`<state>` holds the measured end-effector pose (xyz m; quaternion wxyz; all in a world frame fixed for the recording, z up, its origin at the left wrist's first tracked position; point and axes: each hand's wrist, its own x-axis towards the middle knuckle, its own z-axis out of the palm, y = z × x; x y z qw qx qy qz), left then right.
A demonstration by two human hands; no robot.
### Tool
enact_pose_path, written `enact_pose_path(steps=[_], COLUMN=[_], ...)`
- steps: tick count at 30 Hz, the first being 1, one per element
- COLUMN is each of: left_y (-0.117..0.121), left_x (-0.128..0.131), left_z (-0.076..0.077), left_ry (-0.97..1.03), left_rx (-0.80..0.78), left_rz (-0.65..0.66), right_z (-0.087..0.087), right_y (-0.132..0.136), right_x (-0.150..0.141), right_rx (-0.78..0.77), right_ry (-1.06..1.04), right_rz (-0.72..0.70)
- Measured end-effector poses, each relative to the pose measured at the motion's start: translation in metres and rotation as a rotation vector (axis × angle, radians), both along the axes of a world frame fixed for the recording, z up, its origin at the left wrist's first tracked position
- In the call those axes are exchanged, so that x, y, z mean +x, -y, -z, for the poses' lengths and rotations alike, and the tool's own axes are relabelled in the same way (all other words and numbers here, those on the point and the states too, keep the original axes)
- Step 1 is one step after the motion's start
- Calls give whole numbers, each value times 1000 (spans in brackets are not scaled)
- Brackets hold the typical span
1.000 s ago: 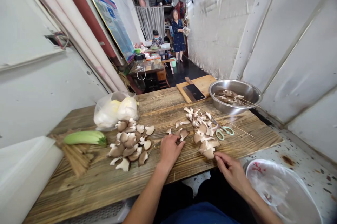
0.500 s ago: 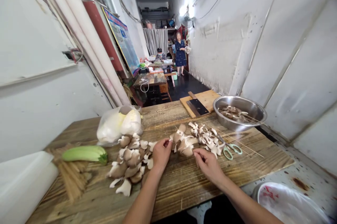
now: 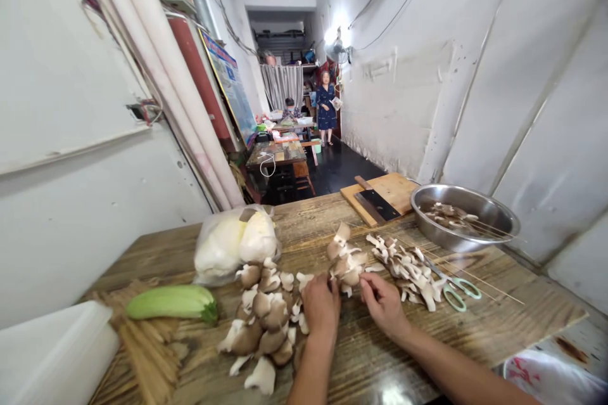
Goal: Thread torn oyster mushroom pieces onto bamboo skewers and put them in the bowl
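My left hand (image 3: 321, 305) is curled knuckles-up on the wooden table (image 3: 361, 367), pressed against a small clump of oyster mushroom pieces (image 3: 346, 260) just beyond it. Close on the right, my right hand (image 3: 382, 303) is also curled, fingers pinched at the same clump. What either hand grips is hidden under the fingers. A larger heap of mushroom pieces (image 3: 264, 316) lies left of my left hand. Another spread of mushroom pieces (image 3: 409, 268) lies to the right.
Green-handled scissors (image 3: 456, 291) and thin skewers lie by the right spread. A steel bowl (image 3: 463, 218) holds skewered mushrooms. A cleaver (image 3: 377, 203) rests on a cutting board. A bagged cabbage (image 3: 237, 241), a green vegetable (image 3: 171, 302) and a skewer bundle (image 3: 142, 348) sit left. A person stands down the corridor.
Both hands have come together at the middle clump of mushrooms, the right hand moving left from the table's near edge. The view has tilted up and shifted left.
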<state>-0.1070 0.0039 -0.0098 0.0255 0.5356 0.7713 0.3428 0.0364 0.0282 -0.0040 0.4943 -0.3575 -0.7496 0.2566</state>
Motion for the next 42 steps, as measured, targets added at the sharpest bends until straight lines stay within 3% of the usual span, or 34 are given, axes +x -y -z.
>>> enact_pose_path(steps=[7,11,16,20,25,30,34,38,42], left_y=[10,10,4,-5,-35,-71,-90,-94,-72], left_x=[-1,-1,28,64,96,110,117,122,115], left_z=[-11,-12,-20,-26,-31,-31,-32,-41,-46], left_ry=[-104,-57,18,123,267,353,674,952,1062], left_rx=[152,243,243,180,-21,-270,-433,-505,-442], left_rz=[71,83,178,306,296,246,199,178,192], right_z=[-25,-36,-29,-15,1,11,8,1,-1], right_y=[-6,-10,-7,-3,-1,-2,1,13,31], right_x=[12,51,121,158,178,184,183,184,183], right_rx=[-30,-16,35,11,-36,-10,-19,-124,-213], right_ry=[-149,-246,-245,-218,-172,-66,-73,-109,-96], right_rz=[138,290,479,550,545,491,447,367,262])
